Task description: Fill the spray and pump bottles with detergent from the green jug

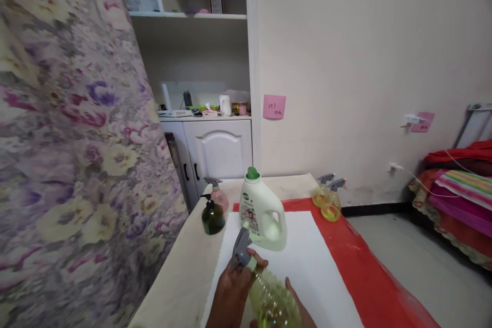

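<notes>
Two big things frame the scene: a flowered curtain fills the left side, and a pale wall with a pink note fills the right, with a white cabinet and shelves between them. Below lies the table, covered by a red mat with a white sheet on top. A white jug with a green cap stands upright on the sheet's far edge, just beyond the hands and closest in front of them. Left of it, on bare table, stand a dark green bottle and a pink sprayer, close together. At the far right edge of the mat two yellow sprayers stand touching, well apart from the hands. Lowest in view, over the sheet's near edge, is the yellow spray bottle. It lies tilted, long axis running from lower right up to upper left, grey trigger head pointing toward the jug. The left hand is clamped around its neck just below the head. The right hand cups the body from the right side, fingers wrapped on it.
</notes>
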